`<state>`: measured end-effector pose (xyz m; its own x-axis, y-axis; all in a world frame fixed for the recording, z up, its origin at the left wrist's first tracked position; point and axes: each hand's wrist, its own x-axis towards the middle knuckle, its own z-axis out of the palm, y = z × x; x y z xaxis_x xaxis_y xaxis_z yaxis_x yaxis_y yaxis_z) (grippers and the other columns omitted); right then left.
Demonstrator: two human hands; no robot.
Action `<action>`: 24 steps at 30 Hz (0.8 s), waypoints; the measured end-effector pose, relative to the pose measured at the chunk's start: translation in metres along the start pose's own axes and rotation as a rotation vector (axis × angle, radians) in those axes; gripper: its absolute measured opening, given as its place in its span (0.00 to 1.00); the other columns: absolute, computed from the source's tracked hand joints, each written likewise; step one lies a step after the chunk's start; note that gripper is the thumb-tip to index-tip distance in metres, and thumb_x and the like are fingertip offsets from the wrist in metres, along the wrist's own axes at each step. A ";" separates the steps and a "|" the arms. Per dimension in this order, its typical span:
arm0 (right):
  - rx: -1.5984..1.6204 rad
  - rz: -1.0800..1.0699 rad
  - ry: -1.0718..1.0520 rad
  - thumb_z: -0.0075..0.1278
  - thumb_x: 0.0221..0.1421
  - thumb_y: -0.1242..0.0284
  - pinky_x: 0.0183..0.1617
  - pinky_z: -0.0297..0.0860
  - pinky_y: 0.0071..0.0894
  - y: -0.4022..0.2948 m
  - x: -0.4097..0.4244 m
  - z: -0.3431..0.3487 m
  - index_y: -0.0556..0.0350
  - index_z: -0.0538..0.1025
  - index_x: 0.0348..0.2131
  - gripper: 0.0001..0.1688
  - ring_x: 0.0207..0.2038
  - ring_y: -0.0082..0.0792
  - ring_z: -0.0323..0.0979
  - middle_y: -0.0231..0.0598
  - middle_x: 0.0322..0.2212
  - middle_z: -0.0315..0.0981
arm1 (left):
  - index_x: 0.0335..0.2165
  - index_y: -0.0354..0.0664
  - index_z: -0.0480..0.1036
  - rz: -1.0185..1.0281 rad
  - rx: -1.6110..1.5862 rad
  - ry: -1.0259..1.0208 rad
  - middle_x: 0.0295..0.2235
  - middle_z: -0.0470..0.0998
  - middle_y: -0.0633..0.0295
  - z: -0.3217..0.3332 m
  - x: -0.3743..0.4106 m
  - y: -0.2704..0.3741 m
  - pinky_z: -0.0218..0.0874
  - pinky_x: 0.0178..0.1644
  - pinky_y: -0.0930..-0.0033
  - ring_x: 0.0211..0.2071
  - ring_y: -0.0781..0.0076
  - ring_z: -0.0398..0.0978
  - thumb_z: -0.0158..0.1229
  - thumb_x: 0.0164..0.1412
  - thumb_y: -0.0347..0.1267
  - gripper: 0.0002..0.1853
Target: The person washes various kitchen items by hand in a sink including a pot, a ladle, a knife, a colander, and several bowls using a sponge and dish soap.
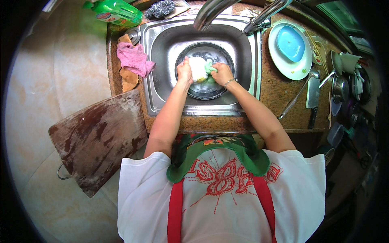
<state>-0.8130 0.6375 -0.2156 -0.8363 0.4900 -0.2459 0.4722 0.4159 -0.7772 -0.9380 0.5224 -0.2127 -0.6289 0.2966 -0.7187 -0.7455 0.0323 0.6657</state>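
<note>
A round dark basin sits in the stainless steel sink, with what looks like water in it. Over the basin, my left hand grips the left side of a white dish, which is so bright that its exact shape is unclear. My right hand holds a pale green cloth against the dish's right side. A bracelet circles my right wrist.
Left of the sink lie a pink cloth, a green detergent bottle and a wooden cutting board. A chrome faucet overhangs the back. At right are a white plate bearing a blue dish, a ladle and a cleaver.
</note>
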 end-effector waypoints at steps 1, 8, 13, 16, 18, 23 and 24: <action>-0.262 -0.027 0.004 0.48 0.43 0.77 0.43 0.69 0.35 -0.008 -0.001 -0.006 0.57 0.79 0.33 0.14 0.33 0.45 0.74 0.49 0.31 0.74 | 0.40 0.29 0.67 -0.029 0.005 -0.041 0.34 0.75 0.50 -0.001 -0.001 0.001 0.70 0.38 0.57 0.34 0.58 0.76 0.40 0.65 0.40 0.21; 1.126 0.925 -0.014 0.41 0.53 0.54 0.46 0.68 0.42 0.009 0.033 0.005 0.65 0.73 0.40 0.30 0.40 0.44 0.73 0.51 0.40 0.72 | 0.42 0.27 0.67 -0.163 -0.233 -0.223 0.38 0.74 0.47 0.007 0.005 0.030 0.67 0.45 0.56 0.39 0.55 0.74 0.44 0.63 0.41 0.23; 1.502 0.729 0.083 0.49 0.53 0.52 0.48 0.66 0.39 -0.008 0.016 0.012 0.64 0.69 0.45 0.33 0.43 0.36 0.71 0.44 0.38 0.73 | 0.42 0.32 0.68 -0.051 0.035 0.034 0.40 0.74 0.54 0.001 0.020 -0.009 0.64 0.46 0.61 0.40 0.63 0.73 0.42 0.65 0.40 0.20; 1.420 0.838 0.025 0.54 0.51 0.56 0.44 0.69 0.40 0.014 0.020 0.017 0.63 0.69 0.44 0.31 0.40 0.36 0.73 0.44 0.39 0.73 | 0.41 0.33 0.72 0.188 0.403 0.009 0.41 0.74 0.57 0.000 0.005 -0.008 0.60 0.47 0.72 0.38 0.70 0.71 0.46 0.63 0.40 0.19; 1.417 0.871 0.011 0.54 0.51 0.59 0.42 0.71 0.42 0.020 0.023 0.025 0.63 0.69 0.44 0.29 0.37 0.38 0.74 0.43 0.38 0.73 | 0.42 0.32 0.71 0.210 0.562 -0.116 0.42 0.73 0.56 0.005 -0.004 -0.001 0.59 0.47 0.73 0.40 0.68 0.71 0.51 0.59 0.41 0.22; 1.698 0.942 -0.145 0.45 0.57 0.57 0.53 0.63 0.49 0.014 0.032 0.035 0.60 0.69 0.44 0.25 0.46 0.43 0.69 0.46 0.42 0.71 | 0.43 0.33 0.68 0.211 0.899 -0.209 0.40 0.74 0.51 0.011 -0.005 -0.005 0.62 0.45 0.72 0.40 0.66 0.73 0.64 0.45 0.46 0.32; 1.744 0.941 -0.084 0.44 0.57 0.61 0.55 0.61 0.51 0.000 0.028 0.029 0.60 0.67 0.46 0.24 0.47 0.45 0.68 0.47 0.44 0.69 | 0.44 0.39 0.68 0.084 0.559 -0.251 0.39 0.74 0.53 0.017 -0.020 0.003 0.64 0.45 0.64 0.40 0.64 0.73 0.64 0.44 0.49 0.34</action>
<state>-0.8443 0.6286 -0.2395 -0.5637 0.0163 -0.8258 0.0022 -0.9998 -0.0213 -0.9239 0.5331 -0.1933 -0.5584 0.5335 -0.6352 -0.4241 0.4745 0.7714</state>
